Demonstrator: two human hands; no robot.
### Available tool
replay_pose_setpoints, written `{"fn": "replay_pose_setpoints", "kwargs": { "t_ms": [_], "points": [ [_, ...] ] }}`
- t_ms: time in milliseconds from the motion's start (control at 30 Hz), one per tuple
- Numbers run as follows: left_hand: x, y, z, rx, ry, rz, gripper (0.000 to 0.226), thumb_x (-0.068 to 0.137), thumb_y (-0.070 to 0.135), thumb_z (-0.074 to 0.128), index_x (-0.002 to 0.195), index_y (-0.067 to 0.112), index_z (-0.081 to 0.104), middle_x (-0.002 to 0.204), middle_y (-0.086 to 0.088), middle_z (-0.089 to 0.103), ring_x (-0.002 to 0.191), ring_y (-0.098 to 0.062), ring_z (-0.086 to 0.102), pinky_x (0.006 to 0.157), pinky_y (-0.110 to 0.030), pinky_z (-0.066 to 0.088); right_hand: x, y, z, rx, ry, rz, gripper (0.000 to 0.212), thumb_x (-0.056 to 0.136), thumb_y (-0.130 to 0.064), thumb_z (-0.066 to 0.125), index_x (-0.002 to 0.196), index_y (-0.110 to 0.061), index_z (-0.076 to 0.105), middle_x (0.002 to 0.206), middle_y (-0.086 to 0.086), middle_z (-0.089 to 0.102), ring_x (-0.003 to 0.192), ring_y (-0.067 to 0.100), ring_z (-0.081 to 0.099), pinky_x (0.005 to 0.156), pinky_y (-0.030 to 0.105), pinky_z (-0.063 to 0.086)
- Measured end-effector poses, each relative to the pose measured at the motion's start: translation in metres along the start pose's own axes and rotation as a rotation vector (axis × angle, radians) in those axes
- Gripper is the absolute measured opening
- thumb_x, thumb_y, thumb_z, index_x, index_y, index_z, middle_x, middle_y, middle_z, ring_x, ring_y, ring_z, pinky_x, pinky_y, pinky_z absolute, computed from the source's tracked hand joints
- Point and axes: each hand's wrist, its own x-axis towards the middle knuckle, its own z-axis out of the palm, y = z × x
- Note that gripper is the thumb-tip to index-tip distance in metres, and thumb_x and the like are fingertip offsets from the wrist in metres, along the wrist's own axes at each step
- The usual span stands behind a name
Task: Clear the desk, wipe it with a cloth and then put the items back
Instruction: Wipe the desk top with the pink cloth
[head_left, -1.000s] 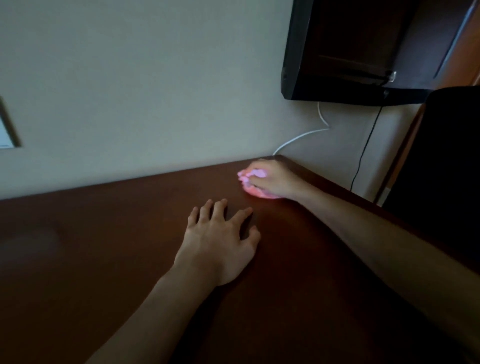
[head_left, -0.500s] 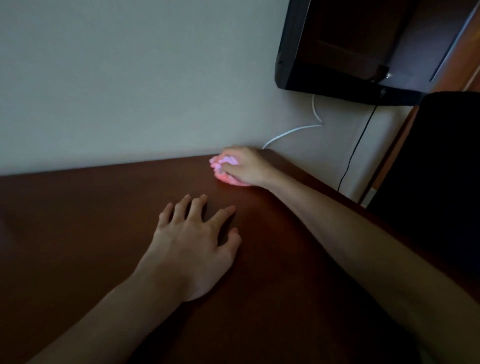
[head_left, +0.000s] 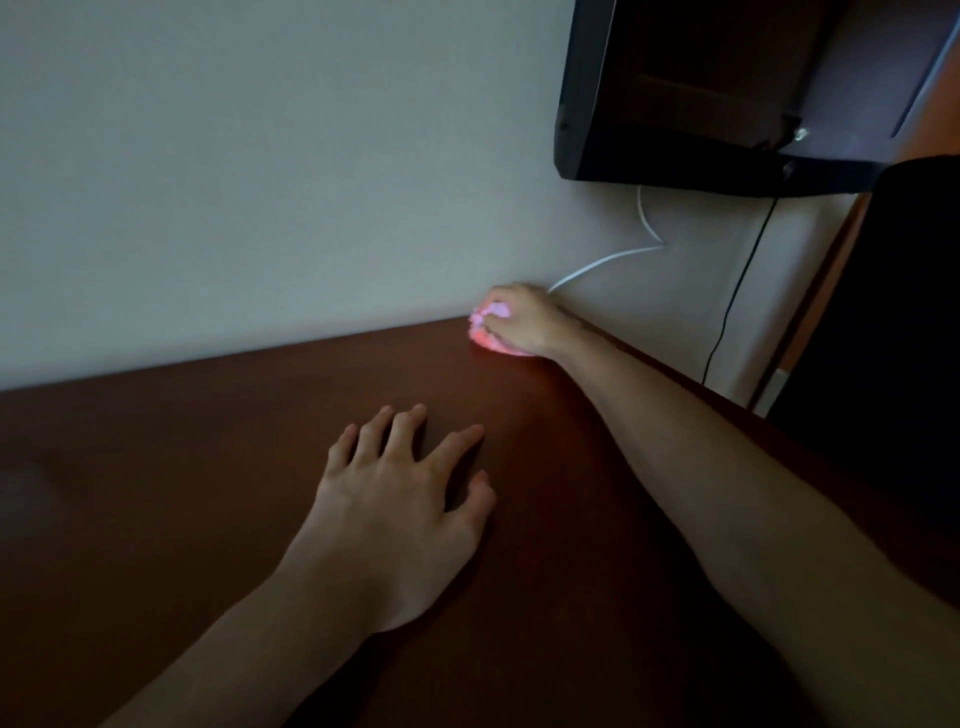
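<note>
The right hand (head_left: 522, 322) is curled over a small glowing pink object (head_left: 491, 340) at the far edge of the dark reddish-brown wooden desk (head_left: 208, 493), right against the pale wall (head_left: 260, 182); in this dim light it could be a bunched cloth or a lit device, and I cannot tell which, though the fingers clearly wrap it and press it to the surface. The left hand (head_left: 400, 504) lies flat on the desk nearer the person, fingers spread and straight, holding nothing, seemingly bracing. Judging by the bare desktop and the reach into the back corner, the wiping step looks to be in hand, with the far right corner being covered. The next move would call for drawing the pink object back along the wall edge or toward the near side, and lifting the left hand out of the way when that patch comes up. A thin white cable (head_left: 597, 265) runs down the wall and ends just behind the right hand, close enough to snag. A black wall-mounted screen (head_left: 701, 93) hangs above, a thin black cord (head_left: 737, 291) drops beside it, and a dark chair back (head_left: 893, 338) stands off the desk's right end.
</note>
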Motion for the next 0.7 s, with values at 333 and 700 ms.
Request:
{"fn": "replay_pose_setpoints", "kwargs": {
  "t_ms": [333,700],
  "points": [
    [0.001,-0.001,0.001,0.003,-0.015,0.0,0.058,0.098,0.066,0.014,0.154,0.054,0.006,0.168,0.001,0.003,0.154,-0.021,-0.005,0.124,-0.045,-0.002,-0.006,-0.01,-0.008,-0.268,0.091,0.63,0.064,0.084,-0.058,0.065,0.137,-0.023,0.053,0.147,0.009,0.044,0.14,0.034,0.039,0.112,0.062,0.031],
    [-0.002,-0.001,-0.001,0.005,-0.014,-0.01,0.058,0.098,0.067,0.018,0.154,0.053,0.017,0.167,0.0,0.014,0.154,-0.025,0.005,0.123,-0.045,0.004,-0.117,-0.017,-0.046,-0.074,0.06,0.263,0.028,0.092,-0.042,0.058,0.107,-0.019,0.067,0.119,0.013,0.063,0.115,0.033,0.059,0.095,0.034,0.045]
  ]
}}
